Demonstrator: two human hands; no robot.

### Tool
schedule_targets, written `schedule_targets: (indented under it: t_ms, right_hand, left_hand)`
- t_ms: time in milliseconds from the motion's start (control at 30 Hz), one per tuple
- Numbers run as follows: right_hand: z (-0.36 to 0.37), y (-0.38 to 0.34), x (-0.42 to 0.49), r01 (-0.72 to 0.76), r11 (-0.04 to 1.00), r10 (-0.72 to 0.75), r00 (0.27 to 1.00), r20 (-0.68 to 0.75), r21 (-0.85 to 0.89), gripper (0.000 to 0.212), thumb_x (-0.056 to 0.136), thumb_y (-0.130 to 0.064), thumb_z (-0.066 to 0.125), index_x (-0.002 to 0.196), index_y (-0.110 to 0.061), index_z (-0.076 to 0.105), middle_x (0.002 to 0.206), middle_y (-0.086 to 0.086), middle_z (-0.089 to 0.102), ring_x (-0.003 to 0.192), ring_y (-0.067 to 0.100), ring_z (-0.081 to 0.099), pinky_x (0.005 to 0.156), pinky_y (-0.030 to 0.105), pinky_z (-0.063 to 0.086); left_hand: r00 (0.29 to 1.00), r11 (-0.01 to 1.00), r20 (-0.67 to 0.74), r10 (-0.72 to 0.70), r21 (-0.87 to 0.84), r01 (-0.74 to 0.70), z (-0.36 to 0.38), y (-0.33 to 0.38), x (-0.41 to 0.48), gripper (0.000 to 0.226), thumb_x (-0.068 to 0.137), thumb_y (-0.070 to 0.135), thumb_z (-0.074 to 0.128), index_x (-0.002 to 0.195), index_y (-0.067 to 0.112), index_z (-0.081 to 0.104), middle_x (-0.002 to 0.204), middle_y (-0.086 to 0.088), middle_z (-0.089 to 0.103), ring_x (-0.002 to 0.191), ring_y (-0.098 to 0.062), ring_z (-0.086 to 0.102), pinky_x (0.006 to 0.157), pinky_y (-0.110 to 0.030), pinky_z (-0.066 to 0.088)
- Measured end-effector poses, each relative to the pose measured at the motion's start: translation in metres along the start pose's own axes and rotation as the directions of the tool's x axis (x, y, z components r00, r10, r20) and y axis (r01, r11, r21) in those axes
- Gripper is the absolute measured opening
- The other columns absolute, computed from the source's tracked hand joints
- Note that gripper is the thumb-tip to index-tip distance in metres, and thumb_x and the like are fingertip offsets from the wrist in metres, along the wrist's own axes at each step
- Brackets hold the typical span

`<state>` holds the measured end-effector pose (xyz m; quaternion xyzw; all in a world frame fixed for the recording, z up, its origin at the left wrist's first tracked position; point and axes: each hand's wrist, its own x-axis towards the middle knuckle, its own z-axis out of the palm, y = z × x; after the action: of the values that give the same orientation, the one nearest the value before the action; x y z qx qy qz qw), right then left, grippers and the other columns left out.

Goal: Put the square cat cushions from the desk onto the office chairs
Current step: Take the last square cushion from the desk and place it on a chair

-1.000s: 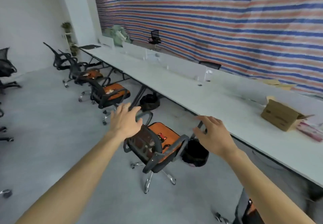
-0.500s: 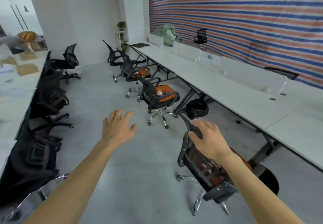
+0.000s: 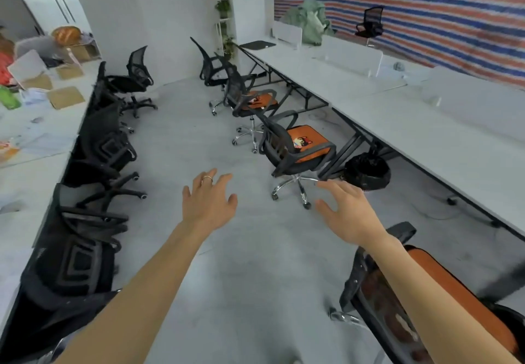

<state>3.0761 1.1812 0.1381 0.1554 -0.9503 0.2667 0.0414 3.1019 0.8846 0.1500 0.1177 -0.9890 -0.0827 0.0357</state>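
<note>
Left hand [image 3: 208, 204] and right hand [image 3: 348, 213] spread loose, holding nothing; an orange cat cushion [image 3: 305, 142] lies on the office chair [image 3: 279, 147] seat; the black-bagged bin [image 3: 366, 172] hides its contents.

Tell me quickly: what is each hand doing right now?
Bare left hand: open, fingers spread, holding nothing.
Bare right hand: open, fingers spread, holding nothing.

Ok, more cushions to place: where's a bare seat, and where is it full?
Bare: the black chair by the left desk and the far chair near the plant. Full: three chairs along the right desk hold orange cushions.
</note>
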Motion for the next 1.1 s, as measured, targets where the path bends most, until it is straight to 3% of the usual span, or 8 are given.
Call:
schedule_targets:
  t_ms: [267, 433, 667, 833, 1100]
  right_hand:
    - [0.057, -0.019, 0.194, 0.021, 1.000, -0.022, 0.991, 0.133, 0.011, 0.045, 0.099, -0.040, 0.054, 0.142, -0.025, 0.052, 0.143, -0.003, 0.052, 0.139, 0.028, 0.036, 0.116, 0.041, 0.029]
    - [0.095, -0.039, 0.302, 0.043, 0.999, -0.039, 0.986, 0.162, -0.018, 0.046, 0.100, -0.038, 0.055, 0.143, -0.022, 0.052, 0.146, -0.001, 0.050, 0.142, 0.029, 0.034, 0.117, 0.040, 0.025]
    - [0.132, -0.087, 0.482, 0.026, 0.985, -0.004, 0.992, 0.127, -0.173, 0.045, 0.102, -0.045, 0.042, 0.145, -0.032, 0.048, 0.158, -0.002, 0.038, 0.149, 0.029, 0.020, 0.122, 0.050, 0.018]
    - [0.133, -0.129, 0.595, 0.001, 0.970, 0.017, 0.997, 0.069, -0.242, 0.054, 0.100, -0.057, 0.027, 0.149, -0.039, 0.039, 0.162, -0.003, 0.030, 0.152, 0.031, 0.013, 0.122, 0.055, 0.017]
    - [0.157, -0.169, 0.768, -0.032, 0.986, 0.031, 0.999, -0.006, -0.165, 0.050, 0.103, -0.053, 0.033, 0.152, -0.041, 0.033, 0.166, -0.002, 0.020, 0.154, 0.028, 0.005, 0.123, 0.053, 0.011]
  left_hand:
    - [0.999, 0.995, -0.024, -0.042, 0.092, 0.044, -0.002, -0.049, 0.163, 0.054, 0.099, 0.044, 0.043, 0.151, 0.037, 0.033, 0.163, 0.000, 0.024, 0.150, -0.023, 0.016, 0.119, -0.049, 0.020]
    - [0.998, 0.995, -0.008, -0.068, 0.075, 0.068, 0.012, -0.096, 0.261, 0.060, 0.099, 0.044, 0.042, 0.155, 0.040, 0.021, 0.164, 0.000, 0.021, 0.151, -0.023, 0.013, 0.120, -0.050, 0.018]
    - [1.000, 0.996, -0.002, -0.018, 0.090, 0.018, 0.000, -0.179, 0.444, 0.061, 0.100, 0.046, 0.040, 0.156, 0.041, 0.017, 0.164, 0.000, 0.019, 0.151, -0.024, 0.010, 0.120, -0.051, 0.015]
    - [0.996, 0.998, -0.085, 0.005, 0.070, 0.001, -0.039, -0.226, 0.573, 0.058, 0.100, 0.048, 0.038, 0.155, 0.041, 0.020, 0.164, 0.001, 0.020, 0.151, -0.023, 0.012, 0.119, -0.050, 0.016]
    - [0.993, 0.998, -0.108, 0.050, 0.049, -0.045, -0.061, -0.269, 0.765, 0.056, 0.099, 0.049, 0.040, 0.152, 0.042, 0.027, 0.163, 0.002, 0.023, 0.150, -0.021, 0.013, 0.119, -0.051, 0.018]
